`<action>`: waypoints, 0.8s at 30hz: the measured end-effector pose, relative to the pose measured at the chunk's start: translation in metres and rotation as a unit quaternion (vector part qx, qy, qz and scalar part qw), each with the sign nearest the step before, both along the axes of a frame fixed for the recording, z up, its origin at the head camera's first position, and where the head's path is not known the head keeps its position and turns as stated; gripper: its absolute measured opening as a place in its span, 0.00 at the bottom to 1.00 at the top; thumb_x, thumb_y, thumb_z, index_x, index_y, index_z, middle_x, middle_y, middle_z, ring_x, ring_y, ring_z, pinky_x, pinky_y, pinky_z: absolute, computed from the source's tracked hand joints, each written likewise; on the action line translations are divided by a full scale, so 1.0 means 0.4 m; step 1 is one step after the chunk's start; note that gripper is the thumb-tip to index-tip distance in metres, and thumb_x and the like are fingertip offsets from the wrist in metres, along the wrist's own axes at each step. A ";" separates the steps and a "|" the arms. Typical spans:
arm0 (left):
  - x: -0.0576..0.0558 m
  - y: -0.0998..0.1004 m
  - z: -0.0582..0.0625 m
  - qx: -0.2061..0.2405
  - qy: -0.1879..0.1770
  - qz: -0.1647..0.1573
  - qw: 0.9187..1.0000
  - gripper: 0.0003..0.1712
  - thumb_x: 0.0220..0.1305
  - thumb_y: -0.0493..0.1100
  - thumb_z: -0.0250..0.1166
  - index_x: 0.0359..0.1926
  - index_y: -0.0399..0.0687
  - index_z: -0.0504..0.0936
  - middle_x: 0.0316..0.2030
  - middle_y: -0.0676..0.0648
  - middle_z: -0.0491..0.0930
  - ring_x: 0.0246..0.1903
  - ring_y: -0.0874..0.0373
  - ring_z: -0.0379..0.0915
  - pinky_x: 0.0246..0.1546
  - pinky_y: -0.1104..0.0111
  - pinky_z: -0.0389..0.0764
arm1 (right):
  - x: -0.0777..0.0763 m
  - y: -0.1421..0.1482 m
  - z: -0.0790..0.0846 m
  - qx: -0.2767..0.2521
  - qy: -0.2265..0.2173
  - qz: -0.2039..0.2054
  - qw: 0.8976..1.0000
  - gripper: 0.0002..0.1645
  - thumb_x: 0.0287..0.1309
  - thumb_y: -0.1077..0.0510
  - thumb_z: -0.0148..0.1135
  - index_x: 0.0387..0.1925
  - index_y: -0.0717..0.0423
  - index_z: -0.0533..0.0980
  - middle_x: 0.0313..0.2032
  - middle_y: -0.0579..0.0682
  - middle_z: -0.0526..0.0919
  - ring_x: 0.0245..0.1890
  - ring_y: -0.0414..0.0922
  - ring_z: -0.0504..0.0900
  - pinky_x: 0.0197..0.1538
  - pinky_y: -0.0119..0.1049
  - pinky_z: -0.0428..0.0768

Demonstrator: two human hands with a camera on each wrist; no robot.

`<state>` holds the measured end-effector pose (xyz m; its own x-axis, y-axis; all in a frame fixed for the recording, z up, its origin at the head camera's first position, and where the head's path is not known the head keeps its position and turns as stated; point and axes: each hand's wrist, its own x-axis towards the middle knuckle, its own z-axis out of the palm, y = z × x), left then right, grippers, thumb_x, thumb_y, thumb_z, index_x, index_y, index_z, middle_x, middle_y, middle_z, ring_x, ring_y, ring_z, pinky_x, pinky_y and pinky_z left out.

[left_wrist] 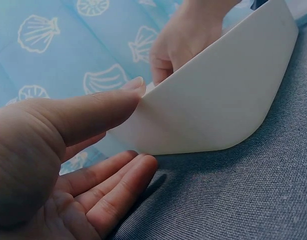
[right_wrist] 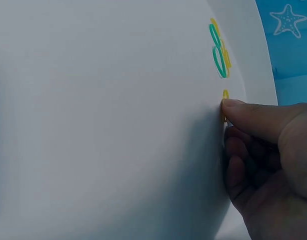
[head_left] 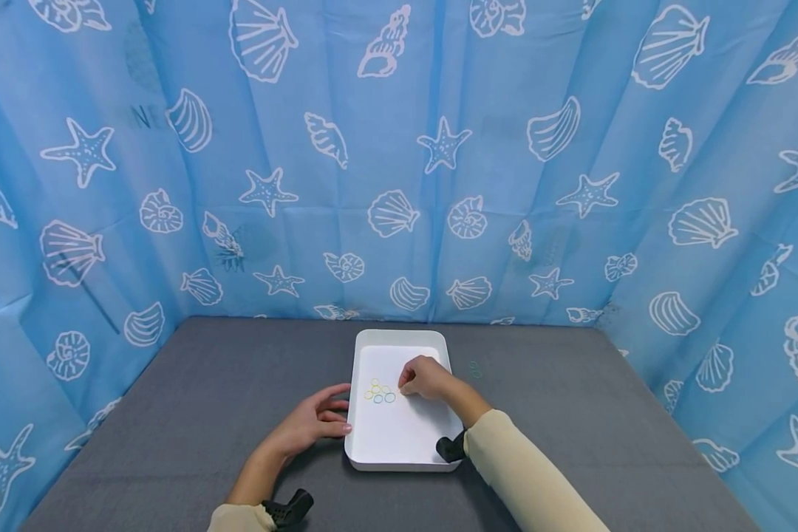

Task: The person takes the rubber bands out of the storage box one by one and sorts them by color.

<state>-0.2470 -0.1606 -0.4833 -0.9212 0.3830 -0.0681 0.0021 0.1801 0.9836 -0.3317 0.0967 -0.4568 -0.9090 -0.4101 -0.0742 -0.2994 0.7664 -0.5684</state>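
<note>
A shallow white tray (head_left: pixel 399 443) lies on the table. My left hand (head_left: pixel 309 423) is at its left side, with the thumb tip on the rim and the other fingers, nearly straight, by the base of the wall in the left wrist view. Inside the tray, my right hand (head_left: pixel 427 378) pinches a small yellow rubber band (right_wrist: pixel 225 93) between thumb and forefinger, low over the tray floor. Left of those fingertips lies a cluster of several yellow bands (head_left: pixel 375 389) with two blue-green bands (right_wrist: pixel 215 57) along its near side.
Two dark green bands (head_left: pixel 474 365) lie on the grey table (head_left: pixel 539 414) right of the tray. A blue curtain (head_left: pixel 399 177) with white shell prints hangs behind the table and along both sides. Each wrist wears a black camera mount (head_left: pixel 291 508).
</note>
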 end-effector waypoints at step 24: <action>0.000 -0.002 -0.002 0.004 -0.002 -0.004 1.000 0.45 0.58 0.39 0.72 0.72 0.38 0.59 0.57 0.35 0.73 0.45 0.49 0.78 0.45 0.57 0.77 | 0.004 0.004 0.032 -0.021 -0.003 0.002 1.000 0.07 0.58 0.66 0.65 0.25 0.58 0.79 0.23 0.46 0.76 0.25 0.41 0.71 0.29 0.33 0.70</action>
<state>-0.2469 -0.1613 -0.4842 -0.9179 0.3910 -0.0680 0.0006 0.1727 0.9850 -0.3300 0.0981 -0.4438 -0.9073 -0.4158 -0.0623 -0.2985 0.7414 -0.6011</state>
